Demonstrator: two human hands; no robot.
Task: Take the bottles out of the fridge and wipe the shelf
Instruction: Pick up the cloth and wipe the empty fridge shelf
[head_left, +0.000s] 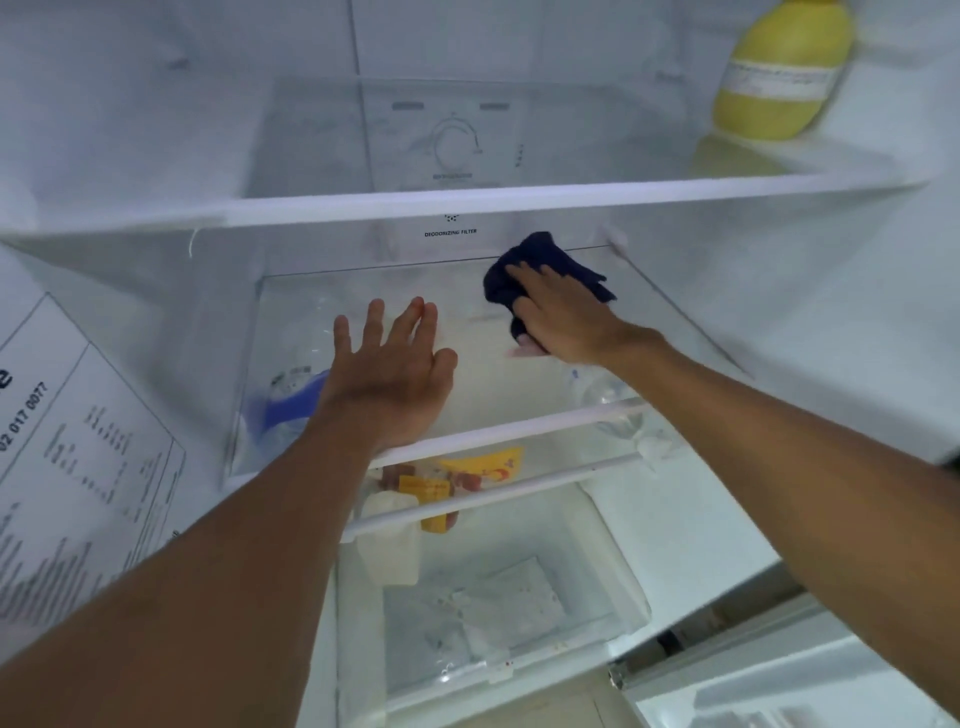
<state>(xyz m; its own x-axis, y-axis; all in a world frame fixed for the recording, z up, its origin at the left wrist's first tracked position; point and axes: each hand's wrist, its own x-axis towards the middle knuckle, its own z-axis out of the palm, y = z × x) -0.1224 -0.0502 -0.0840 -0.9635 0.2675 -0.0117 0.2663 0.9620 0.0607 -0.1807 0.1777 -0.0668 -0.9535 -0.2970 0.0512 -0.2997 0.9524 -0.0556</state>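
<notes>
The glass fridge shelf (483, 374) fills the middle of the head view. My right hand (563, 322) presses a dark blue cloth (540, 265) flat on the shelf's back right part. My left hand (395, 364) rests palm down on the shelf's front left, fingers spread, holding nothing. Through the glass, a clear plastic bottle with a blue label (296, 400) shows below at the left, and another clear bottle (602, 389) at the right. A yellow bottle (784, 73) stands on the upper shelf at the far right.
The upper shelf's white front edge (467, 200) crosses above my hands. Yellow and red food packets (441, 483) lie beneath the shelf, and a clear crisper drawer (488, 623) sits lower down. A printed label sheet (67, 467) covers the left wall.
</notes>
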